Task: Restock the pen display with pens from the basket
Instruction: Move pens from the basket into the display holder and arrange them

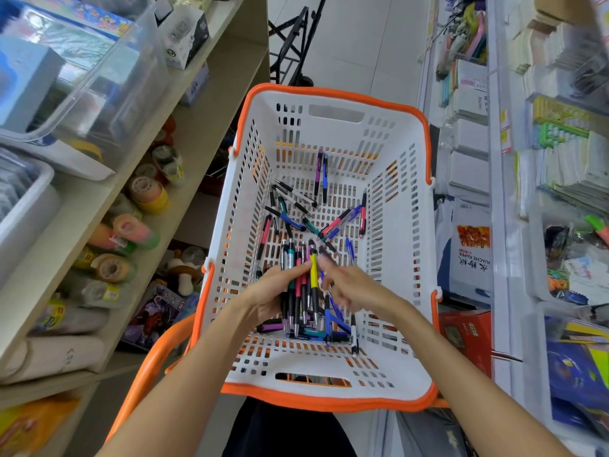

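A white basket (405, 225) with an orange rim sits in front of me, between two shelf rows. Several loose pens (296, 206) in blue, pink, teal and purple lie scattered on its floor. My left hand (273, 291) grips a bunch of pens (301, 291), one of them yellow, their tips pointing toward me. My right hand (349, 285) is blurred just right of the bunch, with its fingers at the pens' upper ends. I cannot tell whether it holds a pen. The pen display is not in view.
On the left, wooden shelves (204, 127) hold tape rolls (145, 192) and clear plastic bins (82, 77). White shelving (501, 225) with paper packs and stationery stands on the right. A black folding cart (296, 44) stands on the tiled floor beyond the basket.
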Demonstrator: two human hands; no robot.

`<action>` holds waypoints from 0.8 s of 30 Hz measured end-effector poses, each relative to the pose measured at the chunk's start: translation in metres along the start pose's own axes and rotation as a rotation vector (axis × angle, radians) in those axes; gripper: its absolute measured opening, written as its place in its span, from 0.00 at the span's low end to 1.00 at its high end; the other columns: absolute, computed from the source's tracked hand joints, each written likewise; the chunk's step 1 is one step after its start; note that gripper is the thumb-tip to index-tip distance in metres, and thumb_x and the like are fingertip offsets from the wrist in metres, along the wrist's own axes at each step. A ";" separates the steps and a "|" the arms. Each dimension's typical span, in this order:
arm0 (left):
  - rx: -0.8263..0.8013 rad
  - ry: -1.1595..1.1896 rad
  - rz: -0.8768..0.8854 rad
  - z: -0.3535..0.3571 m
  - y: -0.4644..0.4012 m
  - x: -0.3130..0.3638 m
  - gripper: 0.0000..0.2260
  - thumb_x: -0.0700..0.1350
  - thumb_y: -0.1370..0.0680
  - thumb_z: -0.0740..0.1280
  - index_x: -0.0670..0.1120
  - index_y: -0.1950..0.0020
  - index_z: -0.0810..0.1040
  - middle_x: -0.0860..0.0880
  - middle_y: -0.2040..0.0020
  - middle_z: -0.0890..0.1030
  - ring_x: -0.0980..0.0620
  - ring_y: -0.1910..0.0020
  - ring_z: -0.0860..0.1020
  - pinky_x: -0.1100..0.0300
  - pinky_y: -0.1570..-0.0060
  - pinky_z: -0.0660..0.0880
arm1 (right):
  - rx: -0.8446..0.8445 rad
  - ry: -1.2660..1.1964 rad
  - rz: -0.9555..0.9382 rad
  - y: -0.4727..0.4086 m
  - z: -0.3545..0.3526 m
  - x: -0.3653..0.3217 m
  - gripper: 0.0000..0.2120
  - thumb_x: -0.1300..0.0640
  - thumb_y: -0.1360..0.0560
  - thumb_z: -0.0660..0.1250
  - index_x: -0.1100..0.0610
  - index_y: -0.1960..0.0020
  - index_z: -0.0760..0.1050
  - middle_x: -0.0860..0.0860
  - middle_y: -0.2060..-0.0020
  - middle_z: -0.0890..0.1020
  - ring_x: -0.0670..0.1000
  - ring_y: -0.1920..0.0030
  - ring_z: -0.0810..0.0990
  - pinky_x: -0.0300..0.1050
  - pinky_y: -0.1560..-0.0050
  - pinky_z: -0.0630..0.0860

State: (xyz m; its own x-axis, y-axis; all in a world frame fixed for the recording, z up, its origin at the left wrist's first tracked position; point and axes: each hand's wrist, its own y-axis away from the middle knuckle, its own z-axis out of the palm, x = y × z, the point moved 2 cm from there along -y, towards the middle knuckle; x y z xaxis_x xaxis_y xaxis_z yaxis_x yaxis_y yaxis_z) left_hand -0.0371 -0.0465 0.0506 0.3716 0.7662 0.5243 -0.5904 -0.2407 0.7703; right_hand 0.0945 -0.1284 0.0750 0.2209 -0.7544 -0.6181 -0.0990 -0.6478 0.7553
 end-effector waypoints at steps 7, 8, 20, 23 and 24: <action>0.178 0.106 0.044 -0.017 -0.001 0.003 0.12 0.49 0.20 0.62 0.41 0.54 0.77 0.41 0.56 0.79 0.49 0.62 0.80 0.57 0.64 0.78 | 0.085 -0.380 -0.155 0.008 -0.029 -0.006 0.16 0.62 0.17 0.52 0.47 0.33 0.66 0.51 0.68 0.70 0.44 0.74 0.66 0.35 0.74 0.64; 0.203 0.097 0.058 -0.018 -0.002 0.003 0.12 0.49 0.20 0.62 0.41 0.53 0.76 0.41 0.57 0.79 0.50 0.64 0.80 0.59 0.66 0.77 | 0.084 -0.376 -0.177 0.009 -0.029 -0.010 0.15 0.62 0.17 0.53 0.49 0.36 0.71 0.51 0.66 0.73 0.44 0.72 0.71 0.36 0.73 0.67; 0.140 0.043 0.211 -0.012 0.012 0.015 0.19 0.60 0.29 0.68 0.44 0.53 0.76 0.48 0.64 0.76 0.55 0.70 0.74 0.65 0.70 0.75 | -0.058 -0.366 -0.101 0.022 -0.018 -0.037 0.13 0.52 0.20 0.61 0.59 0.44 0.77 0.54 0.63 0.85 0.44 0.77 0.71 0.31 0.77 0.65; 0.140 0.037 0.218 -0.007 0.024 0.016 0.19 0.60 0.27 0.66 0.44 0.56 0.77 0.48 0.64 0.77 0.54 0.68 0.76 0.64 0.66 0.75 | 0.018 0.097 -0.219 0.023 -0.005 -0.052 0.15 0.47 0.20 0.58 0.53 0.49 0.80 0.50 0.74 0.79 0.44 0.78 0.69 0.33 0.70 0.66; 0.154 0.037 0.220 -0.006 0.028 0.016 0.18 0.59 0.25 0.65 0.43 0.56 0.77 0.47 0.64 0.78 0.53 0.68 0.77 0.62 0.65 0.76 | 0.041 0.205 -0.262 0.024 0.000 -0.060 0.16 0.46 0.19 0.57 0.53 0.51 0.80 0.49 0.74 0.79 0.46 0.74 0.74 0.35 0.67 0.68</action>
State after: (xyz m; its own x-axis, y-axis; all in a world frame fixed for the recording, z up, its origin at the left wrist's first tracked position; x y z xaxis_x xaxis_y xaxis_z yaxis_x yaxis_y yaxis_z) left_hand -0.0523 -0.0368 0.0787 0.2184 0.7059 0.6738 -0.5368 -0.4897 0.6870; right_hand 0.0785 -0.0987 0.1304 0.4345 -0.5277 -0.7299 -0.0515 -0.8236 0.5648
